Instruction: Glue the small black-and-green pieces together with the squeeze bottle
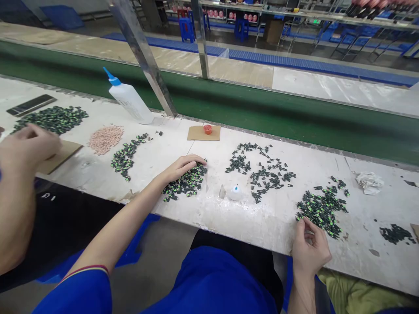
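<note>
My left hand lies with its fingers stretched out over the far edge of a pile of small black pieces with green marks. My right hand is closed in a pinch at the near edge of another pile of black-and-green pieces. What its fingertips hold, if anything, is too small to make out. Loose black pieces are scattered between my hands. Near them stands a small whitish bottle with a blue tip.
A co-worker's hand is at the left, by a large dark pile. Pink pieces, a white squeeze bottle, a phone, a red cup on cardboard and crumpled tissue lie about. A metal post rises behind.
</note>
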`<action>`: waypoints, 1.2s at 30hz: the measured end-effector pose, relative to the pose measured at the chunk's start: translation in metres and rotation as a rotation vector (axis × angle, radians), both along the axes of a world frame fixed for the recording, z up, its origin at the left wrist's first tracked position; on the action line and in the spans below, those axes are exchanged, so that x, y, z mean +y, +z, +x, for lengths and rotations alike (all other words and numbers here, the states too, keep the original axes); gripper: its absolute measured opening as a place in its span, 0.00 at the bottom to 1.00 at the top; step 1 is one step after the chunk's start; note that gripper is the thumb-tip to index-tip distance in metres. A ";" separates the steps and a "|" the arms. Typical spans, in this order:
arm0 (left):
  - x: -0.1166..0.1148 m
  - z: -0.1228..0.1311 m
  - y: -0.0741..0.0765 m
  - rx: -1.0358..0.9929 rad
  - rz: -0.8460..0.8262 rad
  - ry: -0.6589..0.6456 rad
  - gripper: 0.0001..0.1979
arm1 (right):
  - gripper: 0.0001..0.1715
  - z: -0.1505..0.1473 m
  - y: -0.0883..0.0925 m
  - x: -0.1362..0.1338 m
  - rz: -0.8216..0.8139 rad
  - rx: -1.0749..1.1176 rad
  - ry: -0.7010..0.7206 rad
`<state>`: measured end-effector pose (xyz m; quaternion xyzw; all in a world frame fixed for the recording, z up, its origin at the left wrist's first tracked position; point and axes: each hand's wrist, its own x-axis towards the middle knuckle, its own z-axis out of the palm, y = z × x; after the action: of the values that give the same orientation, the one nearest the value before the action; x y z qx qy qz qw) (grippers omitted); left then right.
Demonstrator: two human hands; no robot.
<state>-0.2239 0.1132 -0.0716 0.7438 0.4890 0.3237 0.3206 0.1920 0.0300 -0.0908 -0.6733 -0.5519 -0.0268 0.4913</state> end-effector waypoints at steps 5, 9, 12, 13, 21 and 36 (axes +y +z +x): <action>0.002 0.021 0.011 -0.067 -0.112 -0.170 0.25 | 0.15 0.001 0.001 0.000 -0.001 -0.002 0.006; 0.008 0.031 0.020 -0.040 -0.141 -0.213 0.21 | 0.14 0.000 0.002 -0.001 0.010 -0.008 0.015; 0.011 0.037 0.024 0.102 -0.049 -0.126 0.19 | 0.14 -0.002 0.003 -0.001 0.016 -0.001 0.012; 0.012 0.039 0.025 0.154 -0.039 -0.128 0.18 | 0.14 -0.003 0.003 -0.001 0.018 -0.001 0.009; -0.008 0.051 0.018 0.239 -0.006 -0.248 0.14 | 0.15 -0.005 0.008 -0.003 0.010 -0.027 0.036; -0.026 0.067 0.028 0.631 0.165 -0.383 0.07 | 0.32 -0.095 0.029 0.008 -0.118 -0.128 0.595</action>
<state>-0.1569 0.0869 -0.0440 0.9083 0.3880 0.0515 0.1479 0.0965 0.0379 -0.0615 -0.5067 -0.7551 0.1079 0.4019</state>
